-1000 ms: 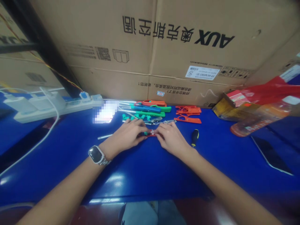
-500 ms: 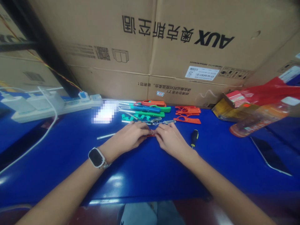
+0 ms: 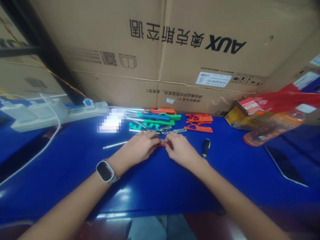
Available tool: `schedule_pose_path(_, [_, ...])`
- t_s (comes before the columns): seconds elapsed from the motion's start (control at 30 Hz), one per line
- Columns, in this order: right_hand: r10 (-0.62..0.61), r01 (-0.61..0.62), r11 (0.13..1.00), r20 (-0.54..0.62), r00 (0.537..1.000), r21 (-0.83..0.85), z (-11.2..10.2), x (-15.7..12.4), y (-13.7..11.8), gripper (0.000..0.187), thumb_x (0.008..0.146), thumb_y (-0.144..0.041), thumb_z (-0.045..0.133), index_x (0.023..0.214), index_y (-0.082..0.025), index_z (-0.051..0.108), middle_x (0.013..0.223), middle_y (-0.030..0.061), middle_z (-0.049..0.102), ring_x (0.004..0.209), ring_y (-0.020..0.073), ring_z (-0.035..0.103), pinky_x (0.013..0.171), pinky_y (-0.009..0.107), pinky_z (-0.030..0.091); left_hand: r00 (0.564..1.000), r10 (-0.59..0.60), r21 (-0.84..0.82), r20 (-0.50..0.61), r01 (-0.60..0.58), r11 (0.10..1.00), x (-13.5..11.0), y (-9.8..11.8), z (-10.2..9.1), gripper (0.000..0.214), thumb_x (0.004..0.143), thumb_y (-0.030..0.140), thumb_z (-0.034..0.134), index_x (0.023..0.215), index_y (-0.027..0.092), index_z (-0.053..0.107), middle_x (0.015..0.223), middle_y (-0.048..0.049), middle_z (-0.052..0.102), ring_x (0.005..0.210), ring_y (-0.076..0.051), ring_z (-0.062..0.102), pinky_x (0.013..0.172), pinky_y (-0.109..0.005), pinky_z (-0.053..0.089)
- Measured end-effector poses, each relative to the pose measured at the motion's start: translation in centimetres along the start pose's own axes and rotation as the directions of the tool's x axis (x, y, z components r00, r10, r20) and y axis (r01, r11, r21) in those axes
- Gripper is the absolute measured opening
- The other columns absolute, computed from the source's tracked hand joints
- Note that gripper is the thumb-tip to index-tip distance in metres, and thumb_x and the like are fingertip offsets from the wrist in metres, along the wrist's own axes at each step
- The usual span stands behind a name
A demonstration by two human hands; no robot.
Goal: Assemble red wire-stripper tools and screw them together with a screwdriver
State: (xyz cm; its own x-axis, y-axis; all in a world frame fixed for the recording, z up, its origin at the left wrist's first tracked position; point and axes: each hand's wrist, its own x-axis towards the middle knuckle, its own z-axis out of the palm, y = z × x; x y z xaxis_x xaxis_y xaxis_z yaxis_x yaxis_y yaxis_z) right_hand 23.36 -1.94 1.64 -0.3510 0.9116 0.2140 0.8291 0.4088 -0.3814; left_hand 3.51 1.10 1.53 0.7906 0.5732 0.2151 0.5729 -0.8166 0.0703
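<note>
Assembly step: your left hand (image 3: pixel 140 148) and right hand (image 3: pixel 180 150) pinch the small red part (image 3: pixel 162 143) between their fingertips, low over the blue table (image 3: pixel 155 186). Next, steady, fine alignment is likely required.

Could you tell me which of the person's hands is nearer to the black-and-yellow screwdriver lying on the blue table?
Right. The right hand lies just left of the screwdriver; the left hand is farther left.

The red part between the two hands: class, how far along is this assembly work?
Done: assembled orange, blue and green tools lie stacked by the cardboard box. In hand: left hand and right hand pinch a small red part. Left: loose orange handle shells, green shells, metal rod; screwdriver lies untouched.
</note>
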Motion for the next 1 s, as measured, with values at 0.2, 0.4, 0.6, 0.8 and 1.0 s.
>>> schedule_pose_path(0.2, [-0.031,0.029,0.999,-0.064,0.997,-0.02,-0.4,-0.3,1.0,0.024,0.082,-0.012,0.059,0.105,-0.018,0.062,0.105,0.0074,0.059,0.09,0.0202,0.056,0.083,0.034,0.044,1.0,0.018,0.02,0.01,-0.018,1.0,0.1,0.2,-0.2,0.026,0.099,0.019,0.046,0.108,0.021,0.071,0.108,-0.0084,0.064,0.097,-0.023,0.061,0.088,-0.039,0.046])
schedule_pose_path(0.4, [-0.077,0.08,0.994,0.038,0.996,-0.072,-0.9,0.1,2.7,0.011,0.093,-0.022,0.06,0.1,-0.018,0.068,0.098,0.0052,0.062,0.094,0.0206,0.058,0.088,0.038,0.043,1.0,0.008,0.02,-0.004,-0.008,1.0,0.1,0.2,-0.1,0.028,0.1,0.022,0.044,0.114,0.02,0.068,0.108,-0.0086,0.064,0.097,-0.023,0.06,0.088,-0.039,0.046])
schedule_pose_path(0.6, [-0.172,0.175,0.984,0.109,0.979,-0.02,-1.4,0.5,3.6,0.019,0.099,-0.027,0.054,0.101,-0.017,0.07,0.102,0.007,0.06,0.088,0.0169,0.06,0.081,0.032,0.047,0.999,0.02,-0.027,-0.035,-0.021,0.999,0.0,-0.3,0.3,0.028,0.1,0.022,0.045,0.116,0.022,0.069,0.107,-0.0078,0.064,0.095,-0.023,0.059,0.089,-0.04,0.045])
schedule_pose_path(0.8, [-0.186,0.184,0.982,0.088,0.979,0.038,-1.5,0.6,3.8,0.019,0.098,-0.026,0.056,0.102,-0.018,0.072,0.101,0.0061,0.062,0.091,0.0165,0.061,0.084,0.031,0.048,1.0,0.012,-0.011,-0.007,-0.012,1.0,0.0,0.0,0.1,0.032,0.1,0.022,0.044,0.122,0.023,0.067,0.109,-0.0081,0.063,0.098,-0.024,0.058,0.092,-0.041,0.044])
schedule_pose_path(1.0, [-0.147,0.141,0.985,0.065,0.987,0.096,-1.2,0.5,3.8,0.016,0.096,-0.025,0.059,0.1,-0.018,0.073,0.097,0.0051,0.062,0.087,0.0153,0.061,0.082,0.031,0.048,1.0,0.004,0.009,-0.003,-0.004,1.0,0.1,0.4,0.1,0.031,0.099,0.022,0.045,0.121,0.021,0.067,0.108,-0.0096,0.061,0.098,-0.024,0.057,0.089,-0.04,0.044])
